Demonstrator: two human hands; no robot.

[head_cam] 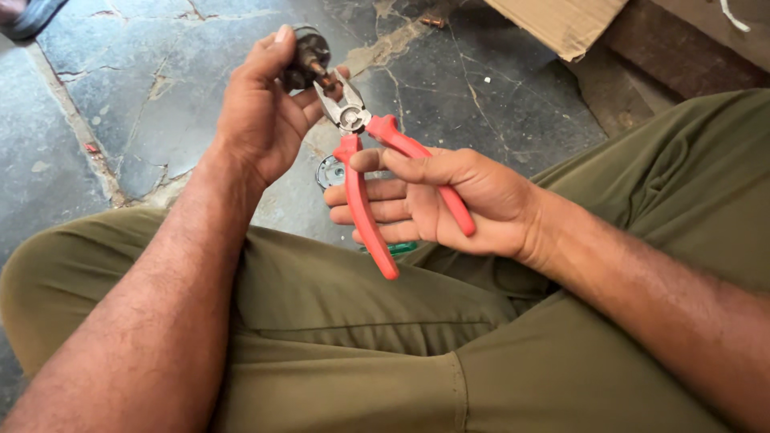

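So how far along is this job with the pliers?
Nothing looks finished. In hand: the left hand holds a small dark round metal part, and the right hand grips red-handled steel pliers whose jaws bite its coppery stub. Left: a round metal disc lies untouched on the cracked stone floor.

Head camera looks steeply down (close in) over lap and floor.

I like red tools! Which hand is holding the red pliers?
The right hand grips the red-handled pliers; the left hand holds a small dark metal part.
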